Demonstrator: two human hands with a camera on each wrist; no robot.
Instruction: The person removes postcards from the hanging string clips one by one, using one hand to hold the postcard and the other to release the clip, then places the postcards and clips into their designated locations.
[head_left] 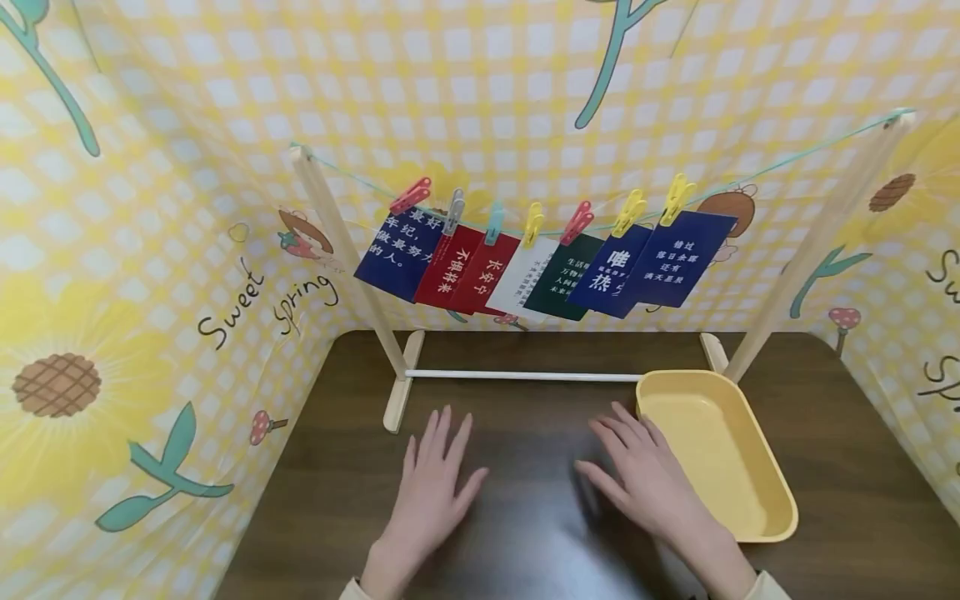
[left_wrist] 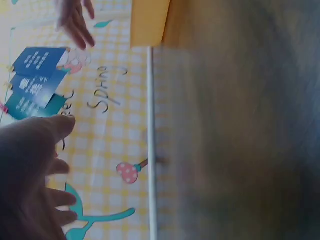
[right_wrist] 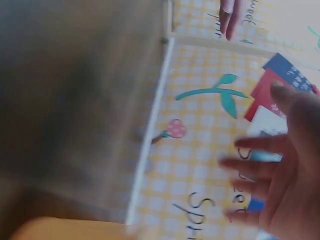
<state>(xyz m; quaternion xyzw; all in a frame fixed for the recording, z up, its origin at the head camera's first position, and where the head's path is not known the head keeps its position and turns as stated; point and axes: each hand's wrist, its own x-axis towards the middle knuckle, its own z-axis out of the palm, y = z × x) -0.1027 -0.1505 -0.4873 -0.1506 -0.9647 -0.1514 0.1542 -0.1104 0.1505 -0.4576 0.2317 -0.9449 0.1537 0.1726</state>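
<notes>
Both hands are over the dark table with fingers spread, holding nothing. My left hand [head_left: 431, 496] is in front of the rack's left foot [head_left: 398, 404]. Close beside the yellow tray [head_left: 772, 492], my right hand [head_left: 645, 475] overlaps its left rim in the head view. Beyond the hands, several cards hang in a row from a green string [head_left: 813, 152]: a blue card [head_left: 397, 254] at the left end, red cards [head_left: 442, 279], a white card [head_left: 517, 279], a dark green card [head_left: 562, 283] and blue cards [head_left: 678, 262] at the right. Colored clothespins [head_left: 677, 198] clip them.
The string spans two wooden posts [head_left: 345, 250] joined low down by a white rod [head_left: 525, 376]. Yellow checked cloth [head_left: 480, 100] with printed flowers surrounds the wooden table [head_left: 517, 533] at the back and sides. The tray stands near the right post [head_left: 817, 250].
</notes>
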